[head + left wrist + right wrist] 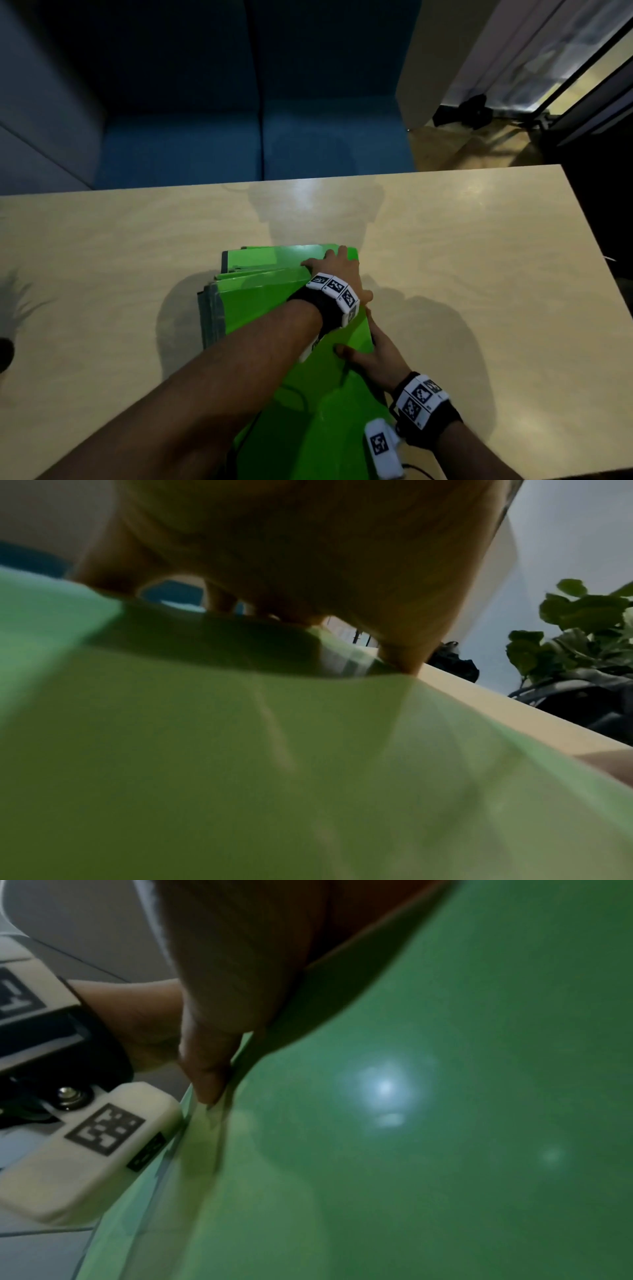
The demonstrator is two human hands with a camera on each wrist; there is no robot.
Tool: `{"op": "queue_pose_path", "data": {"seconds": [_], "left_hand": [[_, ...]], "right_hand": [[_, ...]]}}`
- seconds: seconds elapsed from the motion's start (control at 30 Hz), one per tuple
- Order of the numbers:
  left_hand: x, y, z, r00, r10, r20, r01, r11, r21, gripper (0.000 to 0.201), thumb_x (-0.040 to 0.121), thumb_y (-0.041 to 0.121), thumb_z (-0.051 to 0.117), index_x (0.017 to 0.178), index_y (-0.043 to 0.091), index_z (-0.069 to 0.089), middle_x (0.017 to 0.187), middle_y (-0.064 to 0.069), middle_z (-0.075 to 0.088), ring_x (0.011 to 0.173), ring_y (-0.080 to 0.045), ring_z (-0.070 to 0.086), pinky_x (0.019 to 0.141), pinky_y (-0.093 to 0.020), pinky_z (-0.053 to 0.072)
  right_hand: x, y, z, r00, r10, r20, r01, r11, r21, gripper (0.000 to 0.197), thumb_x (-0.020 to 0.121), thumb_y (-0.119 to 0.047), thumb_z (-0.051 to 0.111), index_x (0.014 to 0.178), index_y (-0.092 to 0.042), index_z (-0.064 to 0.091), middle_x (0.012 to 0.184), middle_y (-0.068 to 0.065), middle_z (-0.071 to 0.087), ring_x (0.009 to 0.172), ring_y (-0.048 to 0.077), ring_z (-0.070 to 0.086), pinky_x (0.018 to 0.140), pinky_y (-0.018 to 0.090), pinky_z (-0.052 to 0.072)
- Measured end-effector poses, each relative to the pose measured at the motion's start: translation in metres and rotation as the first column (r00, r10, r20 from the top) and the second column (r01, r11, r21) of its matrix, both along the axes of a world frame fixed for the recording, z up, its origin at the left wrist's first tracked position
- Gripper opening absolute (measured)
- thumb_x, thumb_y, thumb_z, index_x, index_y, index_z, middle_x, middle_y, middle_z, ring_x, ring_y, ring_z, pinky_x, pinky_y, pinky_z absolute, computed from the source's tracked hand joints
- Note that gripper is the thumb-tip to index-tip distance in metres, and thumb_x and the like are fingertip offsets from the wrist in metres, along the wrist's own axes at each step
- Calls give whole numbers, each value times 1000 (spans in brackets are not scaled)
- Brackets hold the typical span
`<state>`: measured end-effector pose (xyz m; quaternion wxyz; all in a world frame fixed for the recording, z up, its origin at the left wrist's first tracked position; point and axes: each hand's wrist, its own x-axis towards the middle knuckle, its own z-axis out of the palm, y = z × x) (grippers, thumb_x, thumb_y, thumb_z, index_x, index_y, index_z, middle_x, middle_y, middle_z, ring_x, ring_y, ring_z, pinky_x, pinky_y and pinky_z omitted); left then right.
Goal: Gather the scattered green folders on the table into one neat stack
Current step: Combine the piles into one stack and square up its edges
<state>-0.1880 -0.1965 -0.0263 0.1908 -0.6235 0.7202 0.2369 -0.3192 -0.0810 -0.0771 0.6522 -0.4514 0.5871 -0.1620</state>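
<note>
near the tabletop's (445, 240) front edge the folders (260, 305) lie roughly stacked, edges uneven. left hand (337, 274) presses flat on top; right hand (371, 356) pinches the top folder's side. next: square the edges.

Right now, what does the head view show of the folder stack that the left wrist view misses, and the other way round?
Only the head view: the whole green folder stack on the table, its grey spines fanned unevenly at the left, the left hand pressing its far right part, and the right hand holding the near right edge, thumb on top.
Only the left wrist view: a leafy plant beyond the table edge and fingers touching the folder edge from close up.
Both: the green cover, the left hand and the pale tabletop.
</note>
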Motion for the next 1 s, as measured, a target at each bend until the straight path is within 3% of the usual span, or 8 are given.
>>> {"op": "queue_pose_path", "data": {"seconds": [0.1, 0.2, 0.3, 0.37, 0.53, 0.67, 0.87, 1.0], "left_hand": [[16, -8, 15, 957, 102, -272, -63, 987, 148, 85, 76, 77, 43, 147, 34, 24, 151, -6, 33, 133, -32, 39, 103, -50, 37], [63, -19, 34, 784, 375, -494, -330, 927, 180, 75, 85, 61, 49, 149, 37, 17, 154, -2, 31, 138, -24, 34, 109, -36, 29], [137, -2, 35, 921, 330, -206, -347, 937, -50, 58, 88, 63, 35, 142, 40, 32, 157, 5, 24, 144, -22, 21, 117, -46, 17], [175, 26, 27, 941, 333, -54, -331, 943, 44, 64, 84, 74, 25, 140, 44, 35, 157, 7, 24, 145, -26, 19, 116, -53, 13], [191, 82, 12, 905, 301, -301, -308, 951, 27, 76, 72, 85, 30, 140, 51, 27, 153, 6, 33, 137, -21, 35, 112, -49, 29], [194, 77, 2, 883, 326, -338, -354, 935, -24, 68, 71, 78, 47, 129, 43, 50, 137, 10, 45, 128, -15, 42, 110, -48, 30], [182, 62, 7, 969, 37, -244, -43, 999, -19, 46, 92, 53, 40, 138, 45, 39, 139, 15, 40, 100, -2, 48, 86, -29, 47], [164, 32, 24, 984, -92, -153, 91, 996, -9, 37, 92, 44, 46, 125, 37, 58, 138, 15, 47, 112, -8, 52, 97, -28, 38]], "right_hand": [[2, 7, 6, 996, -57, 63, 57, 998, 3, 80, 84, -17, 76, 148, -29, 31, 115, -10, 69, 92, -2, 71, 69, 13, 54], [0, 12, -4, 993, -99, 71, 97, 995, 29, 89, 81, -26, 79, 151, -38, 26, 121, -6, 69, 100, 8, 71, 77, 26, 59], [4, 16, -8, 988, -141, 61, 137, 988, 67, 103, 67, -48, 84, 149, -52, 22, 129, -4, 66, 109, 18, 69, 90, 48, 57], [6, 19, -7, 984, -168, 65, 162, 984, 78, 99, 68, -45, 84, 147, -54, 25, 130, -4, 65, 110, 20, 68, 92, 50, 55], [11, 26, -6, 984, -168, 53, 166, 985, 38, 91, 78, -39, 78, 150, -49, 23, 141, -4, 55, 121, 20, 60, 100, 46, 51], [16, 34, -6, 986, -168, -1, 168, 986, 5, 93, 75, -56, 76, 150, -48, 21, 144, -6, 53, 122, 17, 59, 100, 46, 51], [15, 33, -9, 979, -192, 75, 188, 981, 52, 99, 67, -52, 83, 146, -55, 23, 145, -2, 51, 124, 22, 58, 102, 51, 49], [13, 32, -8, 974, -204, 102, 195, 977, 88, 104, 65, -41, 86, 142, -62, 19, 147, -10, 42, 127, 23, 55, 104, 52, 46]]}}
